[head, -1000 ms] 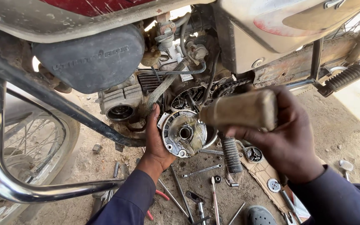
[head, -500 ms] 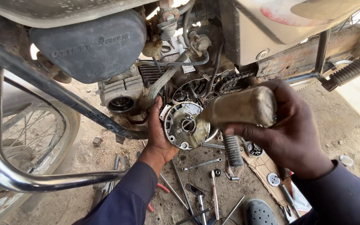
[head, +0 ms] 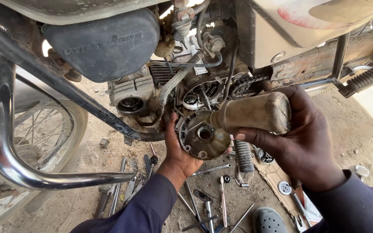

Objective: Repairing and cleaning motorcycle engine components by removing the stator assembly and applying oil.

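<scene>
My left hand [head: 178, 151] cups a round metal engine part [head: 201, 134] from behind and below, just under the open side of the motorcycle engine [head: 203, 92]. My right hand [head: 301, 133] grips a dirty tan bottle [head: 255, 113], held sideways with its narrow end touching the round part's right side. Both sleeves are dark blue.
The motorcycle fills the top: a dark rounded cover [head: 104, 43], chrome crash bar [head: 9, 146], front wheel [head: 31, 142], footpeg [head: 370, 77]. Several spanners and small tools [head: 203, 203] lie on the dirt below, with small parts on cardboard [head: 281, 177]. A grey sandal [head: 268, 221] sits at the bottom edge.
The round part has tilted and shifted slightly in my left hand. The bottle's narrow end has come down onto it, and the view has drawn a little closer.
</scene>
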